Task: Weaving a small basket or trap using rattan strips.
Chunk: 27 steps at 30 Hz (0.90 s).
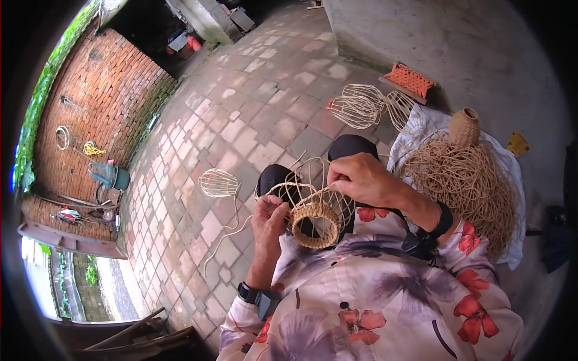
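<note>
A half-woven basket (315,224) rests in my lap, its tight straw-coloured ring facing me and its thin open ribs spreading away over my knees. My left hand (269,215) is closed at the basket's left side, thumb and fingers pinched on a rib or strand there. On the far right side, my right hand (356,178) is closed too, with the fingertips pinched at the ribs. What exactly lies under those fingertips is partly hidden. A loose strand (224,239) trails onto the paving left of my left hand.
To my right, a heap of tan cord (460,180) lies on a white cloth (512,240), with a small woven vase-shaped basket (465,127) on it. Open rib frames (358,107) lie ahead. Another rib frame (218,183) sits at left. An orange woven stool (409,81) stands by the wall.
</note>
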{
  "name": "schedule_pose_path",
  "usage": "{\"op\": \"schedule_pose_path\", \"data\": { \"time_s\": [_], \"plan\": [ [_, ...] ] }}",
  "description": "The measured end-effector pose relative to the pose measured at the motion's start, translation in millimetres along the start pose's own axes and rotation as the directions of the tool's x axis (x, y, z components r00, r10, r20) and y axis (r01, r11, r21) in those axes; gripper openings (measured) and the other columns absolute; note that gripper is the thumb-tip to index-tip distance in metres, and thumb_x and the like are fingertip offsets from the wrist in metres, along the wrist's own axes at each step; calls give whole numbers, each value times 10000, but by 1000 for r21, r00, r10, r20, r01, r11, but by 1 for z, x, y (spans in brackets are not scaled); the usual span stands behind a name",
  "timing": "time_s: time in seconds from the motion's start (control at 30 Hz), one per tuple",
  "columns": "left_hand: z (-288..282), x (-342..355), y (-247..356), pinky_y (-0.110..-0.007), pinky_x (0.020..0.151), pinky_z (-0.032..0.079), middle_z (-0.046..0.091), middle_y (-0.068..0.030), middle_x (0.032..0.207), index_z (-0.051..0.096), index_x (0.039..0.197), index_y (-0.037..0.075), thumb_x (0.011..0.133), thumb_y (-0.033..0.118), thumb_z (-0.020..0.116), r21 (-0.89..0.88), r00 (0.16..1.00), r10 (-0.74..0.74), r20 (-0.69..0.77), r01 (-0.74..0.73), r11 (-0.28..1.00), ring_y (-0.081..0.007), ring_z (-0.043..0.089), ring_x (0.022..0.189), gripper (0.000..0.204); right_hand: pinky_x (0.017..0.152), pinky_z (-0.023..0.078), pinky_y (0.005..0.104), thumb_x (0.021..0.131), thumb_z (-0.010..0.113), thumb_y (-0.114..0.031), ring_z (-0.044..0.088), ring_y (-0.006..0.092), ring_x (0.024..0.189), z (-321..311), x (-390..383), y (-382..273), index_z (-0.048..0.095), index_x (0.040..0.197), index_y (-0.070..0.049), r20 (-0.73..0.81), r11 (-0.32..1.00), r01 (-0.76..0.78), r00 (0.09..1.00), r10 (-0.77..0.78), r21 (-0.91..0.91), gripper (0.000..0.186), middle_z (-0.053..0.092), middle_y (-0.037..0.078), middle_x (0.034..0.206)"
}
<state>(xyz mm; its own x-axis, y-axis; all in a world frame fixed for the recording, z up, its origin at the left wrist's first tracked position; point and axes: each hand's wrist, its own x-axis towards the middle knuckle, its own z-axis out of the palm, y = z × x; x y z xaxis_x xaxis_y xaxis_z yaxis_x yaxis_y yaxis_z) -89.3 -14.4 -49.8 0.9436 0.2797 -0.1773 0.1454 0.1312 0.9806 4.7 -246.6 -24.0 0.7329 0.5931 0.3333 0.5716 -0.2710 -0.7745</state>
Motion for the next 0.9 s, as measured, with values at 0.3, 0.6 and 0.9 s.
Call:
{"op": "schedule_pose_path", "data": {
  "time_s": [0.3, 0.6, 0.9],
  "plan": [
    [30, 5, 35, -228, 600, 462, 630, -26, 811, 627, 1004, 16, 890, 87, 621, 306, 900, 298, 319, -395, 866, -65, 550, 673, 134, 576, 466, 333, 788, 666, -78, 618, 218, 612, -4, 10, -13, 605, 813, -7, -40, 985, -21, 999, 28, 170, 97, 617, 130, 685],
    [17, 5, 38, -234, 581, 456, 631, -4, 784, 615, 883, -17, 899, 89, 635, 304, 937, 269, 223, -328, 894, -41, 544, 679, 110, 600, 472, 329, 847, 631, -122, 613, 190, 648, 20, 3, -14, 632, 842, -18, 7, 996, -12, 1000, 11, 86, 104, 628, 88, 705],
    [35, 2, 48, -339, 544, 469, 589, -135, 693, 584, 787, 28, 726, 45, 635, 761, 833, 448, 324, -511, 400, -242, 615, 584, 81, 648, 516, 420, 806, 597, -146, 650, 327, 739, 38, 1, -14, 665, 855, -68, -111, 973, 4, 993, -30, -229, 114, 662, 120, 788]
  ]
}}
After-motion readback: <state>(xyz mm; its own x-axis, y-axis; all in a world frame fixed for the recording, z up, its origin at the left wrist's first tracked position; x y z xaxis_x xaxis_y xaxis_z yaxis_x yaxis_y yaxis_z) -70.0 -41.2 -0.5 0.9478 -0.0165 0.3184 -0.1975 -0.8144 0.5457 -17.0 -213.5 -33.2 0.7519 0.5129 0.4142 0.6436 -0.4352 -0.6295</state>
